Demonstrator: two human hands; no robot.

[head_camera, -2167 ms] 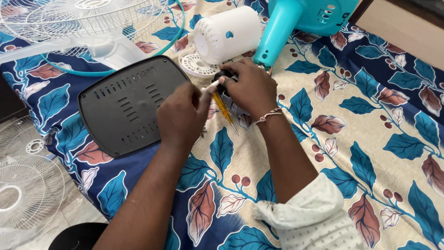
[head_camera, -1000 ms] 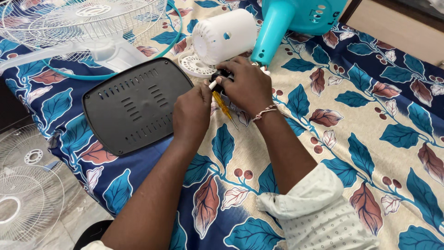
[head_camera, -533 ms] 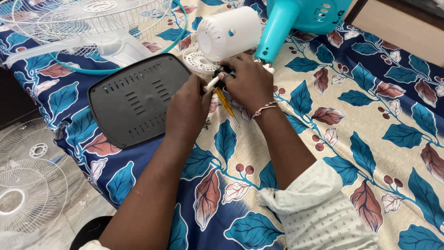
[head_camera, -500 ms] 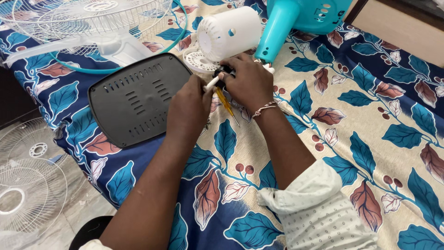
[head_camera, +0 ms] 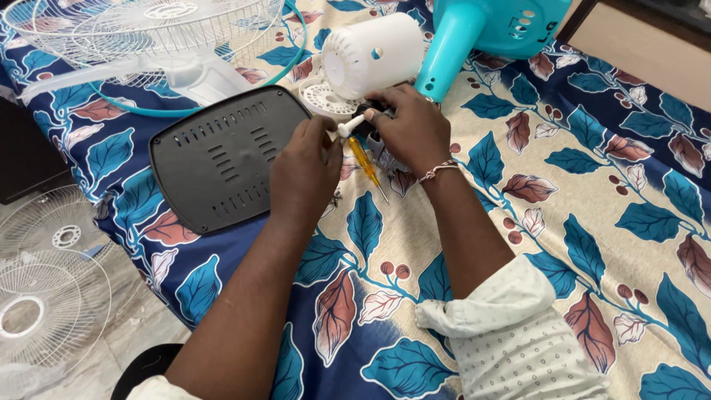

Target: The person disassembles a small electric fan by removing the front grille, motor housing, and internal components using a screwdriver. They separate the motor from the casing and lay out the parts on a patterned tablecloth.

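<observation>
**Two hands working on a small fan part over a leaf-print cloth**

The left hand [head_camera: 305,172] is curling closed, its fingertips pinching a small white knob-like piece [head_camera: 348,127] that is sticking up between the two hands. The right hand [head_camera: 411,127] is gripping a small dark part [head_camera: 368,127] just beside that white piece, fingers wrapped over the top of it; what exactly the part is cannot be told, since the fingers are hiding most of it. A yellow-handled screwdriver [head_camera: 364,163] is lying slantwise just below the hands, its tip pointing down and toward the right forearm; whether a hand is touching it cannot be told.

All of this is sitting on a surface covered with a blue and cream leaf-print cloth [head_camera: 563,185]. Just left of the left hand, a dark grey vented plate [head_camera: 215,159] is lying flat. Behind the hands, a white cylindrical housing [head_camera: 368,53] is lying on its side, with a white round slotted disc [head_camera: 324,100] below it. A teal fan stand [head_camera: 481,30] is lying to the right of the housing. A white wire fan guard [head_camera: 148,30] with a teal rim is resting at the far left, and another white wire guard [head_camera: 44,296] is lying on the floor.
</observation>
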